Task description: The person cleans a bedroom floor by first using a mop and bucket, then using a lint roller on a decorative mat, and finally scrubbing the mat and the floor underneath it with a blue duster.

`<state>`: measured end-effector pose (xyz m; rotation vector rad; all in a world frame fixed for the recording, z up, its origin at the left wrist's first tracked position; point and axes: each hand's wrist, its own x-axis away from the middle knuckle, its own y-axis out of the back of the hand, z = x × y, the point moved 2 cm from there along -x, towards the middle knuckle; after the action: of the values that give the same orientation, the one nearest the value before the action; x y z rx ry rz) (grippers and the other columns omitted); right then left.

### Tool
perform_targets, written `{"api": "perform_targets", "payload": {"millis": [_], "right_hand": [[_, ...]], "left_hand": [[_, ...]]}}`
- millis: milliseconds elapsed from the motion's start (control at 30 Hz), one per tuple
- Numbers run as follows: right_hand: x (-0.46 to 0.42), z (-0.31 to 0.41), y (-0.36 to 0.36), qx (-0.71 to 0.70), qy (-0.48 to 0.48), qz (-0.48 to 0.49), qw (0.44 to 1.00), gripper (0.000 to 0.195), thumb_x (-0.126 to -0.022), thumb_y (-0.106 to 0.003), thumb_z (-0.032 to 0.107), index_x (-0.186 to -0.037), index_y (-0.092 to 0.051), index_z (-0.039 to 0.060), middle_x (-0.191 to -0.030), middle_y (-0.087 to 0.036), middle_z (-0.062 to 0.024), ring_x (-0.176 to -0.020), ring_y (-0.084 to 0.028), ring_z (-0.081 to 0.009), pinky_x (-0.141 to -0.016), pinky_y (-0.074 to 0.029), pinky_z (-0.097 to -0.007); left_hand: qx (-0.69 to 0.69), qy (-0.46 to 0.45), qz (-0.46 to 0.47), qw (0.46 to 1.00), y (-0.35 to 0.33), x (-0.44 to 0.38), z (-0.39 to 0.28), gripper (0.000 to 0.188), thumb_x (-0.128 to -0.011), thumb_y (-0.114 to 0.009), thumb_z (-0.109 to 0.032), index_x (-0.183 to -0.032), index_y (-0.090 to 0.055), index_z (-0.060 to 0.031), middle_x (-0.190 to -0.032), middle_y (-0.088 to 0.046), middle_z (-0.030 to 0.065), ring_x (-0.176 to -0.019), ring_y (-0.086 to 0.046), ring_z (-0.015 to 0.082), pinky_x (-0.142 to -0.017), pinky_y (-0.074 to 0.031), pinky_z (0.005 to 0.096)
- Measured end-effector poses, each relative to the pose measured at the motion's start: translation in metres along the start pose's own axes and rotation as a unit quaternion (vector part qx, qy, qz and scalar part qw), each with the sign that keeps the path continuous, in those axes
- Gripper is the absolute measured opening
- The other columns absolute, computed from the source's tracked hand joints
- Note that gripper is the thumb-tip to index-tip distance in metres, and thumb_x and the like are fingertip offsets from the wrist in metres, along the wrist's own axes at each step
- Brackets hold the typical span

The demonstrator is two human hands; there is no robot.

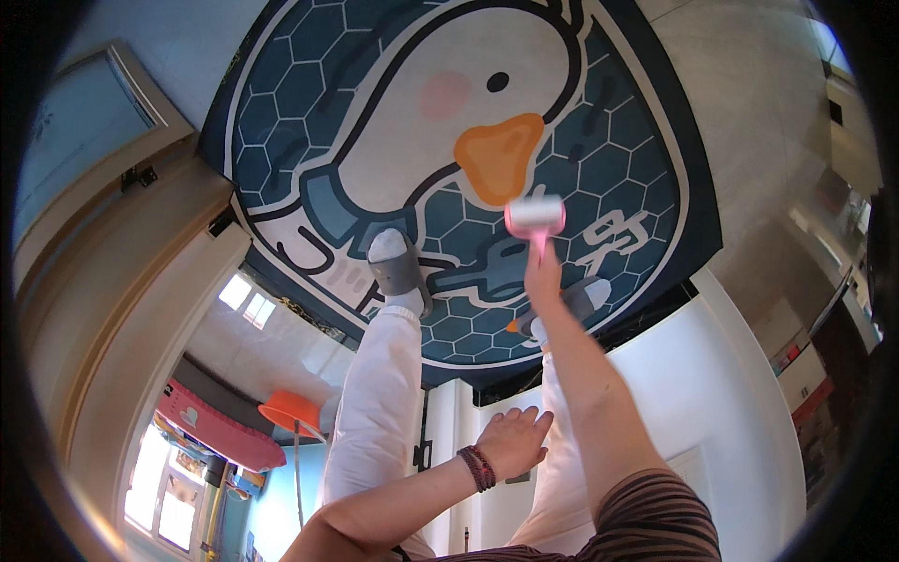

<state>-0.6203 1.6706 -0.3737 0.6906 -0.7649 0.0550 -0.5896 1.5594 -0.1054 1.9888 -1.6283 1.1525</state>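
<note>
My right hand (543,277) is closed around the handle of a pink lint roller (536,217) with a white roll. The roller is a little blurred and appears over the floor mat (460,204), near the orange beak (500,156) of a large printed duck. I cannot tell whether the roll touches the mat. My left hand (514,441), with a dark beaded bracelet (477,468) at the wrist, holds nothing. Its fingers are slightly spread in front of my right leg.
I stand on the mat in grey slippers (393,272), by a wooden door frame (105,281) on the left. Beyond the doorway are an orange basin (289,410) and a pink object with a heart on it (218,428). To the right is a white panel (709,372).
</note>
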Motion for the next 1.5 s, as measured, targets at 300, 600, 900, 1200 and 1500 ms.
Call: {"api": "perform_targets", "payload": {"millis": [300,600,900,1200,1500], "right_hand": [[-0.283,0.232,0.045,0.120,0.186,-0.067,0.973,0.046,-0.092,-0.037,0.040,-0.108,-0.056,0.0009,-0.106,-0.057,-0.0269,-0.104,-0.051,-0.0432,-0.087,-0.041,-0.0483],[0.012,-0.035,-0.002,-0.004,-0.033,-0.022,0.999,0.031,-0.094,-0.043,0.028,-0.109,-0.054,0.0030,-0.095,-0.061,-0.0228,-0.093,-0.056,-0.0408,-0.076,-0.045,-0.0408],[0.077,-0.034,0.034,0.062,-0.044,0.012,0.997,0.027,-0.091,-0.049,0.032,-0.095,-0.055,0.0064,-0.074,-0.062,-0.0183,-0.073,-0.059,-0.0411,-0.063,-0.045,-0.0466],[0.103,0.075,0.108,0.019,0.114,0.059,0.992,0.017,-0.089,-0.055,0.019,-0.093,-0.052,0.0025,-0.068,-0.059,-0.0151,-0.064,-0.062,-0.0326,-0.052,-0.045,-0.0357],[0.167,0.123,0.131,-0.029,0.100,0.073,0.992,0.021,-0.088,-0.055,0.017,-0.101,-0.055,0.0013,-0.072,-0.058,-0.0115,-0.061,-0.057,-0.0222,-0.058,-0.045,-0.0284]], "left_hand": [[0.011,-0.004,0.014,1.000,0.011,0.006,0.009,0.052,-0.080,-0.058,-0.029,-0.125,-0.042,-0.0066,-0.118,-0.049,0.0132,-0.108,-0.050,0.0303,-0.088,-0.043,0.0440],[0.004,-0.034,-0.024,0.999,0.013,0.014,0.013,0.050,-0.080,-0.059,-0.030,-0.120,-0.043,-0.0054,-0.108,-0.052,0.0137,-0.101,-0.054,0.0301,-0.081,-0.046,0.0431],[0.029,0.003,-0.040,0.999,0.036,0.014,0.027,0.054,-0.080,-0.060,-0.030,-0.124,-0.044,-0.0045,-0.118,-0.051,0.0132,-0.105,-0.053,0.0305,-0.087,-0.045,0.0415],[0.320,0.006,-0.400,0.858,0.084,0.016,0.051,0.024,-0.079,-0.064,-0.010,-0.100,-0.055,-0.0035,-0.094,-0.060,0.0099,-0.088,-0.060,0.0196,-0.076,-0.048,0.0301],[0.416,-0.094,-0.396,0.813,0.091,0.019,0.060,0.047,-0.076,-0.067,-0.003,-0.116,-0.043,-0.0045,-0.112,-0.052,0.0080,-0.100,-0.055,0.0164,-0.081,-0.049,0.0289]]}}
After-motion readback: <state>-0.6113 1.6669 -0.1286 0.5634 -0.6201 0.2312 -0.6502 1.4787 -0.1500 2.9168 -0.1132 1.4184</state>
